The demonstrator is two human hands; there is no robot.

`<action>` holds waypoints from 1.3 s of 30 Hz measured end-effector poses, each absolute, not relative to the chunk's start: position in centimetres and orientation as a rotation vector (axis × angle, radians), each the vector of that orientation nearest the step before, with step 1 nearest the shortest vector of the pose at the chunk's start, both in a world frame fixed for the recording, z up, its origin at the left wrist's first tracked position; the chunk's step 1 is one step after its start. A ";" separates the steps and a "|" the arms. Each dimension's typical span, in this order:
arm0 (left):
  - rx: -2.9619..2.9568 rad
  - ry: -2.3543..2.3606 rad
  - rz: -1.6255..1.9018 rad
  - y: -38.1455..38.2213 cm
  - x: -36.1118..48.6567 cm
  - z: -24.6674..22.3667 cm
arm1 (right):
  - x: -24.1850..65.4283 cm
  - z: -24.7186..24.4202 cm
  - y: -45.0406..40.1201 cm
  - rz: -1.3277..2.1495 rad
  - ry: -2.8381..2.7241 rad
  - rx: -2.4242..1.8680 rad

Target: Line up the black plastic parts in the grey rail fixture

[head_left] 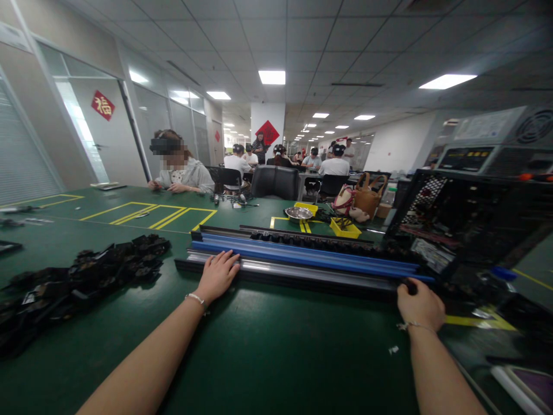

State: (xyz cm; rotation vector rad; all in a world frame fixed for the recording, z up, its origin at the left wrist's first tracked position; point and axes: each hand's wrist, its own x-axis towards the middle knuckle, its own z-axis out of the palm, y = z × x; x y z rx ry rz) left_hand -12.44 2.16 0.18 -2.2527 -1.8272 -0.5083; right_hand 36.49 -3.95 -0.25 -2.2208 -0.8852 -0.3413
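Long straight rails lie side by side across the green table: a silver one with black edges nearest me and a blue one behind it. My left hand rests on the left part of the silver rail, fingers stretched out over its top. At the right end of that rail, my right hand is closed, with a small black part showing at its fingers. The full shape of this part is hidden. A dark row of small black pieces runs behind the blue rail.
A heap of black parts lies to the left. Behind the rails are a metal bowl and a yellow tray. An open computer case stands at the right. A co-worker sits across the table.
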 end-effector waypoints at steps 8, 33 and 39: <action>-2.253 -1.820 -0.543 2.3 -12.5 0.0 | 36.2 0.0 -4.0 -0.304 -0.910 -2.236; -2.257 -1.822 -0.544 2.3 -12.5 0.0 | 34.7 0.7 -4.0 -0.323 -1.038 -2.311; -2.252 -1.817 -0.559 2.4 -12.6 -0.2 | 34.6 0.7 -3.9 -0.351 -1.057 -2.295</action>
